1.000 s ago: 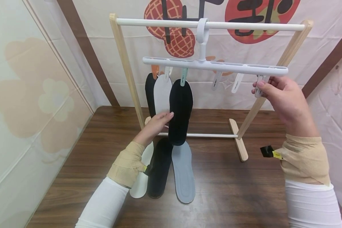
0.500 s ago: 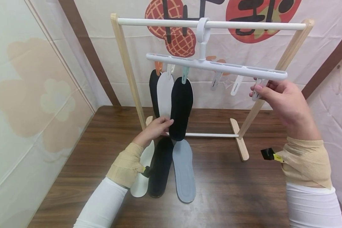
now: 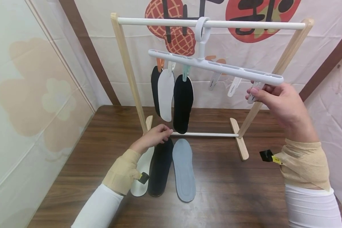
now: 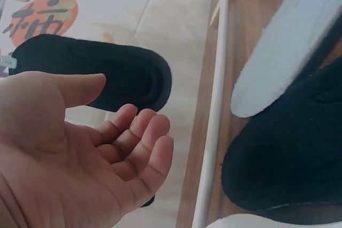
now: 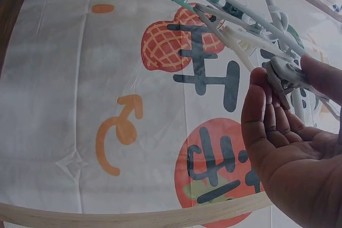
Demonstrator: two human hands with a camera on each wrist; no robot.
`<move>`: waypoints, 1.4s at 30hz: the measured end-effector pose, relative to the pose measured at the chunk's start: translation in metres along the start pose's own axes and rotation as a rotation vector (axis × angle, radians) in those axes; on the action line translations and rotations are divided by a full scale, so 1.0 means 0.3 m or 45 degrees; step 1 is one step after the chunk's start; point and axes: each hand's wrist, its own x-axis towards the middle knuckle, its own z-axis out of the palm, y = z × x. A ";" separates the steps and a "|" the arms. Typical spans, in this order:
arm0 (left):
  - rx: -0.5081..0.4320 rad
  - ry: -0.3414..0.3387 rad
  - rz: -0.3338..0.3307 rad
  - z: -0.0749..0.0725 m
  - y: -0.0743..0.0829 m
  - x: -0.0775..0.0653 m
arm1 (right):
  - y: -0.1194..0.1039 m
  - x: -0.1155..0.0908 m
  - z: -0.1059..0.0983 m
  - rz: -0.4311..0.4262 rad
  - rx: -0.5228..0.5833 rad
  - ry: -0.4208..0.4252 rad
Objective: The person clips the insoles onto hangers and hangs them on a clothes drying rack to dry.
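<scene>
Left hand (image 3: 155, 136) has dropped, loose and empty; front black insole (image 3: 183, 104) hangs long-axis vertical, just above-right of it; our right hand (image 3: 286, 103) pinches end clip (image 3: 258, 85).

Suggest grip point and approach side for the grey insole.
Likely the near end of the grey insole, pinched across its long edges from the near side: it lies flat, and its gap from the black insole on its left is widest there.

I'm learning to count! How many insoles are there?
6. Three hang from the hanger: a left black insole, a middle white insole and a right black insole. Three lie on the table: a pale insole, a dark insole and a grey insole. No others show.
</scene>
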 end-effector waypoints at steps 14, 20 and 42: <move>0.265 0.089 0.108 -0.003 -0.026 -0.115 | -0.001 -0.020 0.014 0.033 -0.118 0.102; 0.334 0.135 0.107 -0.012 -0.064 -0.156 | 0.004 -0.026 0.014 0.030 -0.127 0.124; 0.459 0.287 0.012 -0.012 -0.199 -0.283 | 0.023 -0.038 0.035 0.008 -0.168 0.244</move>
